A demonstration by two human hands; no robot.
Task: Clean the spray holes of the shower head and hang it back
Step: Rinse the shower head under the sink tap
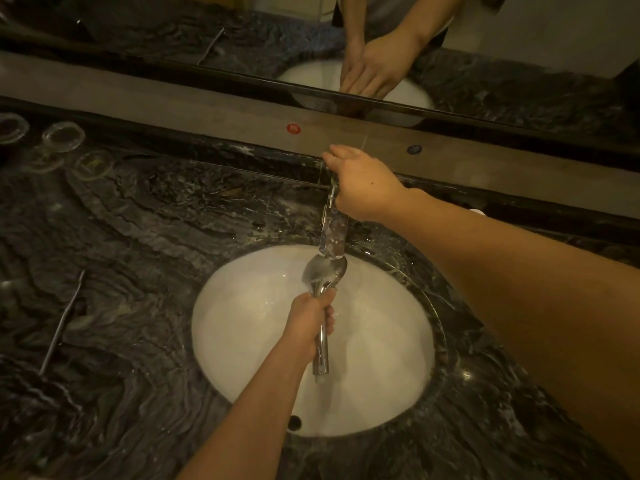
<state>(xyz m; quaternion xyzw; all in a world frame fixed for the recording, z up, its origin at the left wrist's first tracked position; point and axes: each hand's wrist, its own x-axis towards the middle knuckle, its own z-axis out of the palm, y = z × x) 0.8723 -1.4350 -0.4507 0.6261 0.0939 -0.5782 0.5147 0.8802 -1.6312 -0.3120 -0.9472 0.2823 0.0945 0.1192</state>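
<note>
Rinsing, I judge: my left hand [313,320] grips the shower head [323,275] by its handle, face under the faucet [334,233] over the basin [242,341]; my right hand [360,181] rests relaxed on the tap behind.

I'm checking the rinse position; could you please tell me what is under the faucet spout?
The shower head, held by the left hand, sits beneath the faucet spout over the white basin. Its spray face cannot be seen.

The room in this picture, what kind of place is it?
Most likely a bathroom vanity: a white basin set in a dark marble counter, a chrome faucet over it, and a wall mirror behind.
</note>
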